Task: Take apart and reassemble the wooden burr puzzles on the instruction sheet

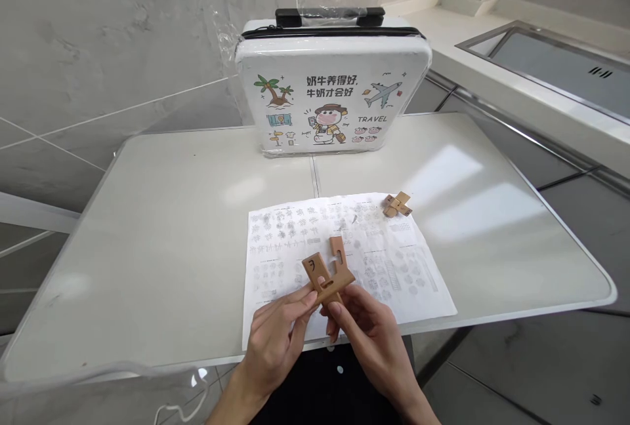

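Low over the front edge of the paper sheet (305,228), both hands grip notched wooden puzzle pieces (314,267) fitted crosswise. One piece bears a handwritten mark like a 3; another, with a slot cut in it, points away from me. My left hand (278,330) pinches the near left side between thumb and fingers. On the right, my right hand (369,326) closes round the lower end, its thumb pressed on the wood. Fingers hide how the pieces meet underneath. A small assembled wooden puzzle (398,204) rests at the sheet's far right corner, with marks on its blocks.
The sheet carries printed diagrams and lies on a white folding table (162,228). At the back stands a white cartoon-printed case (335,90) with a black handle, wrapped in clear plastic. A counter with a sink (561,71) is at right; a pale cord (180,412) hangs front left.
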Motion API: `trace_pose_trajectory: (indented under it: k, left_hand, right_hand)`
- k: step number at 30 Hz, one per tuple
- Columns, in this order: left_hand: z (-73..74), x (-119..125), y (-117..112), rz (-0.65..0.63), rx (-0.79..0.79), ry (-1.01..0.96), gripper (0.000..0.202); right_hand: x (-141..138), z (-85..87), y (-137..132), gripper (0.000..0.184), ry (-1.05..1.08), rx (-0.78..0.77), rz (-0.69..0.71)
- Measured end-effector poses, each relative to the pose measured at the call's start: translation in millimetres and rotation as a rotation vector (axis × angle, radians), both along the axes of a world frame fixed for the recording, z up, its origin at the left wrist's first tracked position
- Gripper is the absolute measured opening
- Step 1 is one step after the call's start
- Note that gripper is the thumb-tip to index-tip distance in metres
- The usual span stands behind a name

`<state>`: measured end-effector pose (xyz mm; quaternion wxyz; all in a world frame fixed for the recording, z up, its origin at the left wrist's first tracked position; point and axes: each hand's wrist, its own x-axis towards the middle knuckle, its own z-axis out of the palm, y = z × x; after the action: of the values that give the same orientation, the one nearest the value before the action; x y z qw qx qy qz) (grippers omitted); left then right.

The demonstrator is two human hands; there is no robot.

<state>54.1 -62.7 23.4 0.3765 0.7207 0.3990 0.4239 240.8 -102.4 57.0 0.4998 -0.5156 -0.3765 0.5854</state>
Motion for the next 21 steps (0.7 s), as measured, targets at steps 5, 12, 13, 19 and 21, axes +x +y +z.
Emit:
trace_pose_trajectory:
  k: [5, 12, 13, 19, 21]
  left_hand:
    - [17.5, 6.7, 14.2, -0.054, 0.339, 0.047, 0.043]
    - [23.4, 8.5, 18.5, -0.085, 0.416, 0.096, 0.034]
    - [23.9, 8.4, 18.6, -0.093, 0.408, 0.093, 0.033]
    - [25.8, 8.9, 19.3, -0.115, 0.347, 0.078, 0.035]
    - [24.8, 9.0, 18.9, -0.118, 0.342, 0.084, 0.035]
  right_hand:
    - [0.6, -0.3, 0.2, 0.025, -0.019, 0.014, 0.003]
    - [-1.3, -2.6, -1.0, 0.025, -0.010, 0.013, -0.013]
    - [-1.4, -2.8, -1.5, 0.026, -0.010, 0.011, -0.011]
    - [-1.1, -5.1, -3.1, 0.031, -0.005, -0.008, -0.015]
    - [-1.7, -6.2, -3.2, 0.031, -0.001, -0.013, -0.018]
